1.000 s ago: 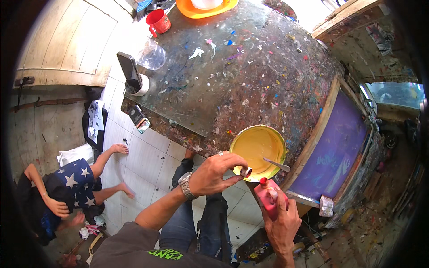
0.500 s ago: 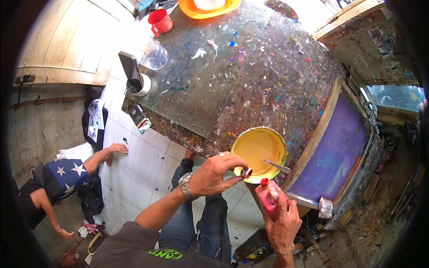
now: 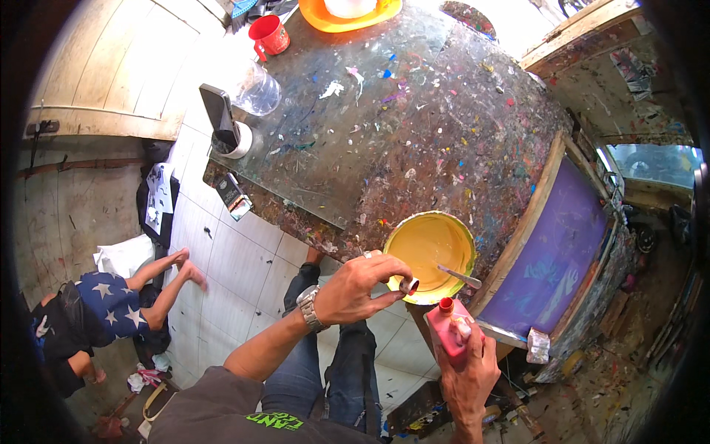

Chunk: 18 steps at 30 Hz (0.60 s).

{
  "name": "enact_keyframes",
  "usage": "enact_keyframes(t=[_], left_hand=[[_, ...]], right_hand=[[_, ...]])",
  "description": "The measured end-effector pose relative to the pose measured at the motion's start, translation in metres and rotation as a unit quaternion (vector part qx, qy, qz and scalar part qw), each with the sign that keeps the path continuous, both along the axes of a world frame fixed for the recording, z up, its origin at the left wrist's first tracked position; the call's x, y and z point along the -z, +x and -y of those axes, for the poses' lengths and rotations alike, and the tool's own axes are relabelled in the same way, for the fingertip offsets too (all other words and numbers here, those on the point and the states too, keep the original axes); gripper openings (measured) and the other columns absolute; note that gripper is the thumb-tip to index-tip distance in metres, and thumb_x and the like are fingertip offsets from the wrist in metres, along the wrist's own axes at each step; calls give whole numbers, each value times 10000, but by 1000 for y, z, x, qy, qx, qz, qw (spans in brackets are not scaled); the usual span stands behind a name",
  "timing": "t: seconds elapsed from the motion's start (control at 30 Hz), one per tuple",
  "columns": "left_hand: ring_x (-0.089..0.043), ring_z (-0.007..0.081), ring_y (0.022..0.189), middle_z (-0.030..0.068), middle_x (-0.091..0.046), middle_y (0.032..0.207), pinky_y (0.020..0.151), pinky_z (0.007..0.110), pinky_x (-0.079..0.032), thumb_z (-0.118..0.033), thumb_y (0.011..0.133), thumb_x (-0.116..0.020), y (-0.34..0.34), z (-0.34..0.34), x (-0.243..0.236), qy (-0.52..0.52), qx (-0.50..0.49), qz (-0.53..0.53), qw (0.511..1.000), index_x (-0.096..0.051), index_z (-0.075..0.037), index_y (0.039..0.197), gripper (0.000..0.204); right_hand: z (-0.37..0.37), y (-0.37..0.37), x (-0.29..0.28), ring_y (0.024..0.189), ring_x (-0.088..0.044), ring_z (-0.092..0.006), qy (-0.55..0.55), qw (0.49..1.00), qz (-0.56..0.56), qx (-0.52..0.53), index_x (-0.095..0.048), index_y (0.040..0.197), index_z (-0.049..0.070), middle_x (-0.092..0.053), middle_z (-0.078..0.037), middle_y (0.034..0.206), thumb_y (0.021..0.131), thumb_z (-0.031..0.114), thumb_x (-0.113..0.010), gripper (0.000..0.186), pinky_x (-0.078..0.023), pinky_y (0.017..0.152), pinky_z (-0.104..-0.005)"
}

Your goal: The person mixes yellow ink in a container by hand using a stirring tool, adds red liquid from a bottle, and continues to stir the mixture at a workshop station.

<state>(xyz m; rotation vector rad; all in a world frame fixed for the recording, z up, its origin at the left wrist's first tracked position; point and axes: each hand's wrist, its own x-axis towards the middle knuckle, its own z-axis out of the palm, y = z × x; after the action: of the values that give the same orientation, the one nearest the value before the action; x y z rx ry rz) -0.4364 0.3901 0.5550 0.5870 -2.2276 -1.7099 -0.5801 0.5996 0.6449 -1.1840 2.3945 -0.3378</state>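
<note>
My left hand [image 3: 360, 290], with a metal watch [image 3: 309, 308] on its wrist, pinches a small dark bottle cap with a red inside [image 3: 409, 286] between thumb and fingers. It is held over the near left rim of a round tub of yellow paint [image 3: 427, 238]. A spoon or spatula [image 3: 460, 277] leans in the tub, its handle over the right rim. Just below that rim, my right hand [image 3: 471, 381] is closed round a pink-red plastic bottle [image 3: 449, 330]. The bottle's red neck is uncapped and points up, tilted slightly left.
The paint-spattered table [image 3: 333, 163] carries a phone [image 3: 216, 111] in a white holder, a small dark box [image 3: 233, 195], a clear plastic container [image 3: 257, 90] and a red mug [image 3: 269, 35]. A purple framed screen [image 3: 551, 248] leans right. At left, a person [image 3: 111, 303] sits on the floor.
My right hand and the bottle have shifted slightly right and turned a little more upright. The left hand stays put. The person on the floor has moved their legs and arm.
</note>
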Motion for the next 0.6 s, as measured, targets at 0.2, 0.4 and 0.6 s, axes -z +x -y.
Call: enact_keyframes(t=[0.2, 0.4, 0.6], left_hand=[[-649, 258, 902, 96, -662, 1007, 805, 371, -506, -54, 774, -732, 1, 0, -1, 13, 1, 14, 1000, -625, -64, 1072, 317], [-653, 235, 835, 93, -666, 996, 776, 360, -517, -41, 777, -729, 5, 1, -1, 25, -18, 16, 999, -625, -61, 1080, 321], [-660, 217, 818, 92, -660, 999, 763, 348, -521, -39, 774, -732, 11, 0, 1, 31, -21, 21, 999, -622, -59, 1090, 335]], right_hand=[[2, -2, -1, 836, -624, -395, -3, 1000, -2, -10, -484, 1343, 135, -575, -175, 1008, 779, 214, -787, 645, -509, 668, -460], [14, -1, 24, 826, -619, -349, 22, 999, -20, -18, -518, 1333, 179, -568, -133, 962, 732, 157, -799, 664, -513, 640, -448], [5, -1, 27, 818, -616, -327, -3, 1000, -30, -10, -517, 1343, 201, -559, -111, 948, 705, 151, -810, 703, -512, 621, -440]])
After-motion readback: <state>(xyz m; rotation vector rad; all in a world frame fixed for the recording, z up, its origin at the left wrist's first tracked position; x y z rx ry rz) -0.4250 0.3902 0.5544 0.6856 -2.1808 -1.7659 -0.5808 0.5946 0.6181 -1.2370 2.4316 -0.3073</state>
